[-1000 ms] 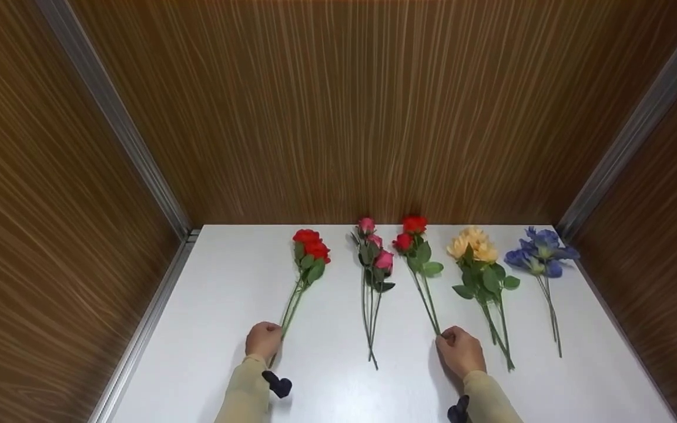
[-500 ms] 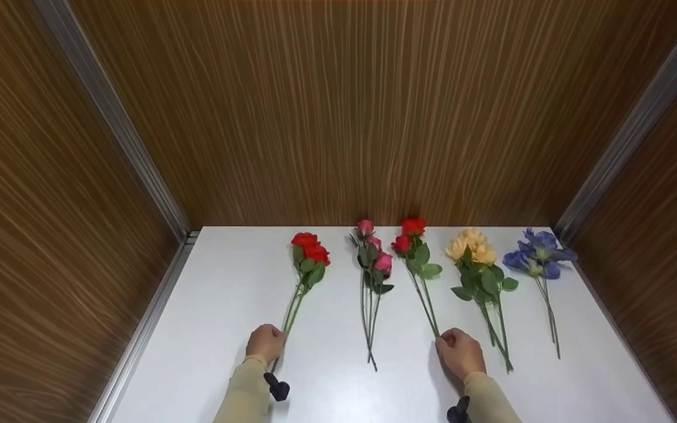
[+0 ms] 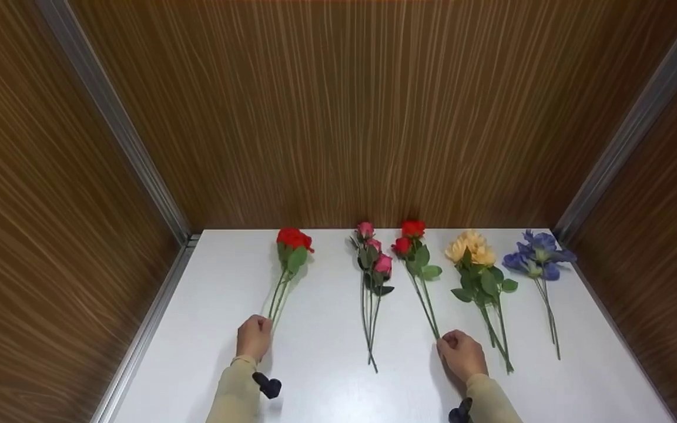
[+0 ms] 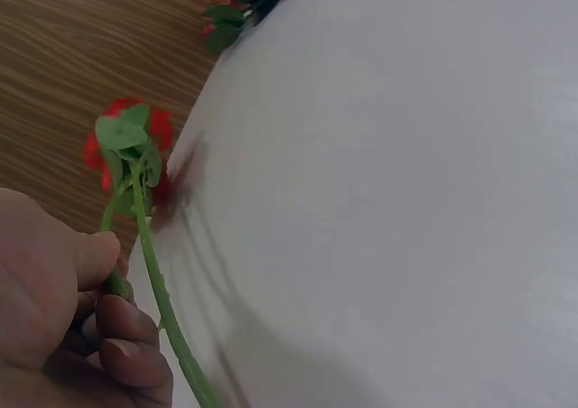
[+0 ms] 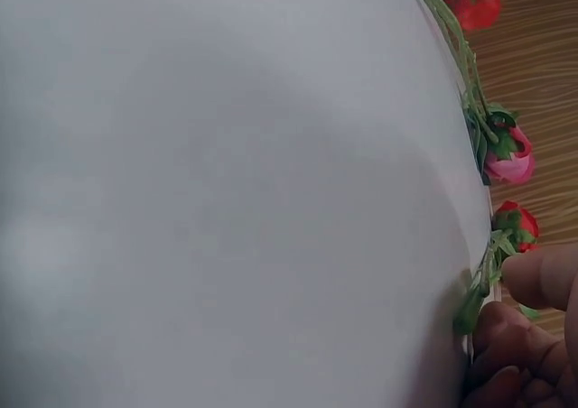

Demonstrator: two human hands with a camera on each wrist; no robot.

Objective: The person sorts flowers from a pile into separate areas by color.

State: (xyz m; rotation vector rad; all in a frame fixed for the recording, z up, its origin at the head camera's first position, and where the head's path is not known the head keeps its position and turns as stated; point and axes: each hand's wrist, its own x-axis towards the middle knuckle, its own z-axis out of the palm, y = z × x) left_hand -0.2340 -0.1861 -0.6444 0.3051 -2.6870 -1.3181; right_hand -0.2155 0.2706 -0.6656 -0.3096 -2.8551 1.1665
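My left hand grips the lower stem of a red rose spray at the table's left. The left wrist view shows fingers and thumb curled round the green stem, with the red bloom ahead and a shadow beside it on the table. My right hand pinches the bottom end of another red rose stem, whose blooms lie near the back wall. In the right wrist view, thumb and fingers close on that leafy stem.
On the white table lie a pink rose spray, yellow flowers and blue flowers, stems toward me. Wood-grain walls close the back and both sides, with metal trim along the left edge.
My left hand has shifted left with its red rose spray, and the bloom has swung left and toward the back wall. The right hand and the other flowers have stayed put.
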